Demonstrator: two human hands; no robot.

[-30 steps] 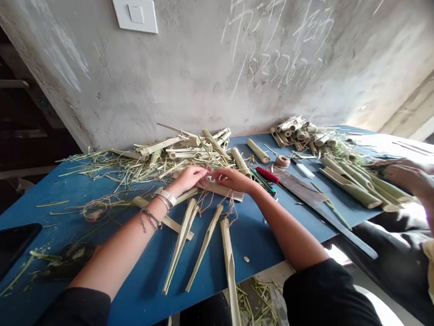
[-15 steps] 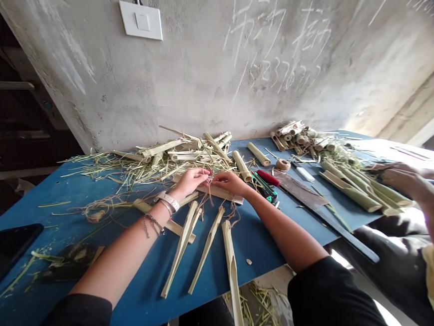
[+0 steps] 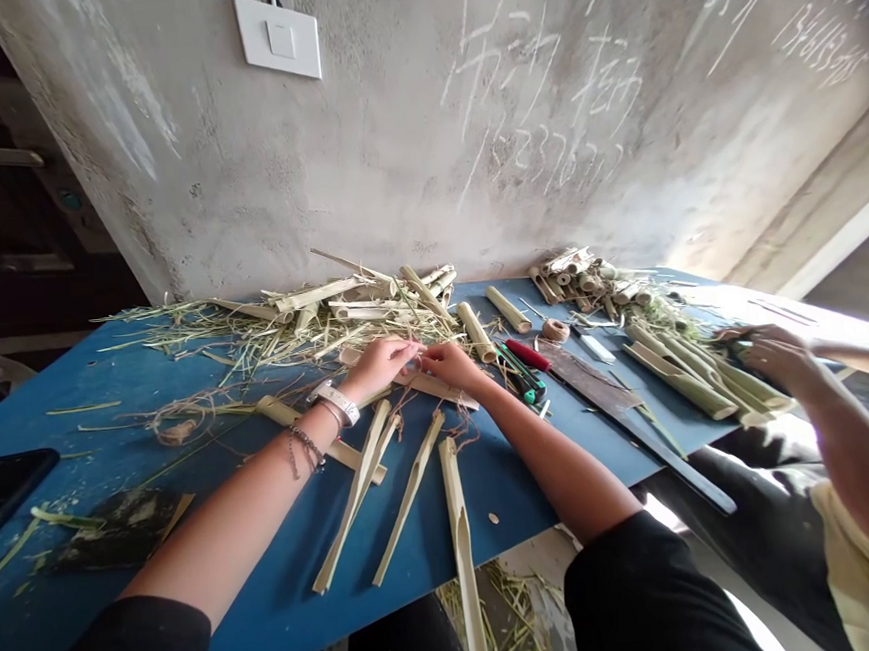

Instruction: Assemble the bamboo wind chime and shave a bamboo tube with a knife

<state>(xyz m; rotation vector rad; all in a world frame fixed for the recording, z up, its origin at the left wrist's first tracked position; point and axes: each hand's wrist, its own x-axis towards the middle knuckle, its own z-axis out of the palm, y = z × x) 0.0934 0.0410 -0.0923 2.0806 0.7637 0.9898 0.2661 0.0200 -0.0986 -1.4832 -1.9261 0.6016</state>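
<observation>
My left hand and my right hand meet fingertip to fingertip over a flat bamboo piece on the blue table. Both are closed in a pinch; thin brown string shows around the fingers, though the pinched part is too small to make out clearly. Below them, brown string runs to narrow bamboo strips. One pair of strips lies at the left, a single strip in the middle, and another strip sticks out over the table's front edge.
Bamboo shavings are heaped along the wall. A large blade, a twine ball and a green-black tool lie right. Bamboo tubes lie near another person's hands. A phone rests at left.
The whole view has shifted slightly, so the scene sits further left. My hands stay over the flat bamboo piece, their fingertips now closer together.
</observation>
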